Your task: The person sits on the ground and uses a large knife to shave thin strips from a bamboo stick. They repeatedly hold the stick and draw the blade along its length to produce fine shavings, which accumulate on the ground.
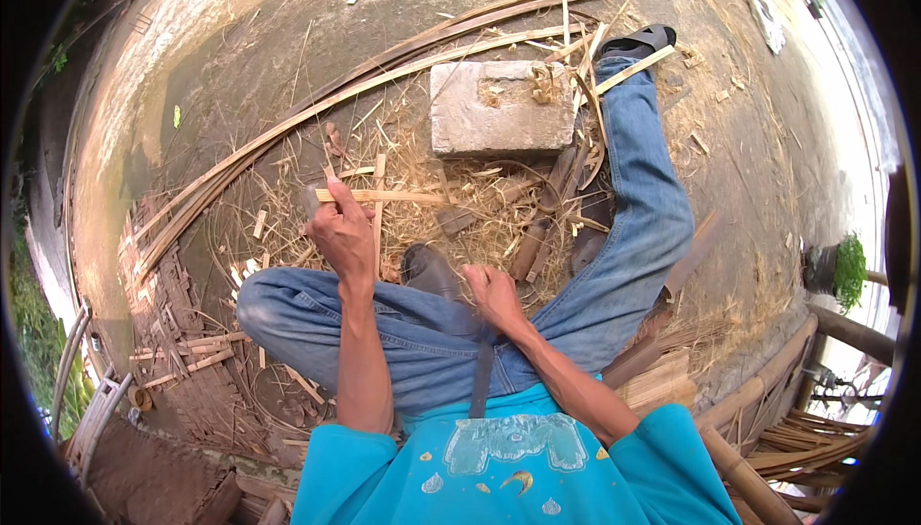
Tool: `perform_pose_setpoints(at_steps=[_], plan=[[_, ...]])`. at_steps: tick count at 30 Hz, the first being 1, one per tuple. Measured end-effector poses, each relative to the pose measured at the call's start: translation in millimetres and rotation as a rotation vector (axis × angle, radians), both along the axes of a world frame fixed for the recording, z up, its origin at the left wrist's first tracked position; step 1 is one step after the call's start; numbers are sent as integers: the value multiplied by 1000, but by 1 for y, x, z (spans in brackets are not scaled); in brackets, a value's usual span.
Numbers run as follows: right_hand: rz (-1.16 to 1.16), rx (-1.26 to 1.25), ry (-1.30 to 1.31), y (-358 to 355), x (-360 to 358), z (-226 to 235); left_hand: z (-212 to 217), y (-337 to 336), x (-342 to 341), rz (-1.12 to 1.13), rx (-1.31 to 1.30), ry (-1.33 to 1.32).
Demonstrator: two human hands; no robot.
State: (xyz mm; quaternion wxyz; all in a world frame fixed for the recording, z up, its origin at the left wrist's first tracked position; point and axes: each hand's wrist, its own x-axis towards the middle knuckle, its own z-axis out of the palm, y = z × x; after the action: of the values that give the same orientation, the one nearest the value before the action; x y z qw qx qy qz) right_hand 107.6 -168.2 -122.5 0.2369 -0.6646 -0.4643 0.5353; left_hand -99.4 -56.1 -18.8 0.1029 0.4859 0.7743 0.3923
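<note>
1. Evidently the bamboo strip (384, 196) in the left hand (343, 237) is a light thing: thin, flat and narrow, so one hand carries it with no sign of strain. I would judge it stiff along its length yet springy across, and liable to split along the grain if bent hard.
2. Its edges look raw and splintery, so the safest hold is across the flat faces near one end, which is where the left hand grasps it now, fingers clenched around the left end.
3. That strip is pale yellow-tan and straight, and it lies level above the ground, running from the left hand rightward toward the near edge of the grey stone block (499, 107), apart from it.
4. Lower down, the right hand (494, 295) is closed on a dark handle (483, 371) that runs down over the lap; whether there is a blade I cannot tell, since the far end is blurred.
5. Around the hands, shavings and short offcuts (460, 194) litter the earth floor (240, 64), and long curved bamboo slats (365, 79) sweep past the far side of the block.
6. Both legs in blue jeans (633, 208) frame the work, the right one stretched beside the block's right edge.
</note>
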Motion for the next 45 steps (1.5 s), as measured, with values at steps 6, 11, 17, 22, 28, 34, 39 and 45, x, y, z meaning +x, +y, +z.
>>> perform_pose_setpoints(at_steps=[6, 11, 17, 22, 28, 34, 39, 45], plan=[[47, 51, -10, 1, 6, 17, 8, -3, 4, -19, -22, -39], [52, -47, -64, -1, 23, -21, -3, 4, -4, 30, -84, 61], [44, -116, -57, -1, 24, -19, 17, 7, -28, -61, 348, -802], [73, -103, -38, -3, 30, -42, 102, 2, -118, 8, 636, -837], [40, -174, 50, 0, 29, -28, 113, -45, -223, 361, 370, -63], [71, -214, 83, 4, 19, -12, -48, -128, -326, 621, -296, 505], [1, -271, 154, 9, 32, 8, 36, -65, -234, 78, -425, 12], [149, -26, -14, 17, 36, -12, 58, 56, -155, -161, -394, 75]])
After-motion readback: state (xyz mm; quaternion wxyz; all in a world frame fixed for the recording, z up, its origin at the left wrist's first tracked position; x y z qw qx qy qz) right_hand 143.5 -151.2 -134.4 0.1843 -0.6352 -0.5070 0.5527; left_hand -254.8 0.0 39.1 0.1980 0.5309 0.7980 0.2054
